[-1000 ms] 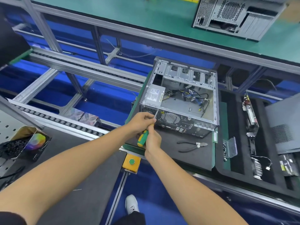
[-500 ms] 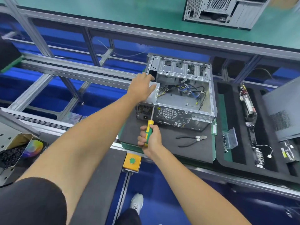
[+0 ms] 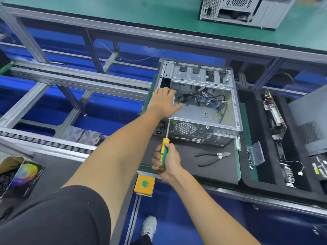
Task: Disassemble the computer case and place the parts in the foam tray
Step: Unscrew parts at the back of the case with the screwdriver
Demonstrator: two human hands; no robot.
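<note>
The left hand (image 3: 163, 101) rests flat, fingers straight, on the open grey metal computer case (image 3: 203, 105); just before it, the right hand (image 3: 166, 160) grips a green-and-yellow-handled screwdriver (image 3: 163, 152).

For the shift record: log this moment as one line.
step: unscrewing rear panel | left hand: resting on power supply in computer case | right hand: grips screwdriver, tip at case rear | pliers: idle on mat

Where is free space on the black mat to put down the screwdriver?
Bare mat lies between the right hand and the pliers, in front of the computer case. The foam tray is crowded with parts.
</note>
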